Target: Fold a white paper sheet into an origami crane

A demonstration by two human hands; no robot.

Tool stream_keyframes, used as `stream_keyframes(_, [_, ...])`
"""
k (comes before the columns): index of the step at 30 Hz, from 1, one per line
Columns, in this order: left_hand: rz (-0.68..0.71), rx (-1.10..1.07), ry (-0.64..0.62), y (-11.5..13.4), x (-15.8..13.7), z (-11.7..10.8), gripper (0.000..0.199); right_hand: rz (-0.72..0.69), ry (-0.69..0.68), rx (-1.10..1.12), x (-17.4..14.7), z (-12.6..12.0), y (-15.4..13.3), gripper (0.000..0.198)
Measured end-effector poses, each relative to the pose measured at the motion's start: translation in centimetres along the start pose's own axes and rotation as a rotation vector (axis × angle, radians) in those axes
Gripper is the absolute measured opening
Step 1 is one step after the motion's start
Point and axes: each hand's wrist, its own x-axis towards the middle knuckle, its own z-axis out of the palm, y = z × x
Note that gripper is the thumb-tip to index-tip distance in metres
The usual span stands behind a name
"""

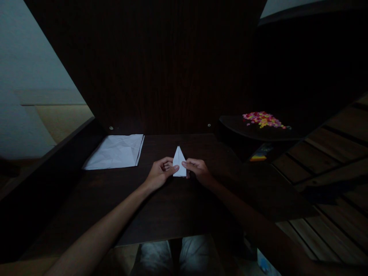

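Observation:
A small piece of white folded paper [179, 157] is held between both hands over the middle of the dark desk [161, 214]. It tapers to a point facing away from me, with a crease or slit running down its centre. My left hand [162, 171] grips its left edge, thumb on top and fingers curled behind. On the opposite edge, my right hand [199, 170] pinches the paper with its thumb on the face; the other fingers are mostly hidden underneath.
White creased sheets [117, 151] lie stacked at the desk's back left. Small pink, red and yellow pieces [264, 119] are heaped on a curved shelf [238, 128] at the right. A dark panel [161, 76] rises behind the desk, and a low side board [57, 161] borders its left.

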Motion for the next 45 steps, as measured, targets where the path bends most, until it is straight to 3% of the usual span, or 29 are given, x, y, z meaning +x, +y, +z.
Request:
stream_keyframes(3, [-0.037,-0.046,-0.017,-0.1,0.0,-0.1,0.036,0.043,-0.026,0.092,0.1,0.0,0.1,0.030])
stream_keyframes(10, [-0.014,0.070,0.007,0.2,0.1,-0.4,0.034,-0.029,0.080,-0.059,0.0,0.5,0.1,0.027])
stream_keyframes(18, [-0.048,0.241,-0.205,0.7,-0.2,-0.6,0.029,-0.042,0.088,-0.139,0.0,0.4,0.2,0.037])
stream_keyframes(29, [-0.138,0.163,-0.427,-0.3,-0.1,-1.1,0.028,0.039,0.019,-0.144,0.0,0.2,-0.2,0.044])
stream_keyframes(38, [-0.141,0.190,-0.447,-0.5,-0.1,-1.1,0.027,0.020,0.034,-0.155,0.3,0.1,0.2,0.046])
stream_keyframes(45, [-0.034,0.103,-0.321,0.4,-0.2,-0.7,0.047,0.012,0.052,-0.163,0.5,-0.1,0.6,0.049])
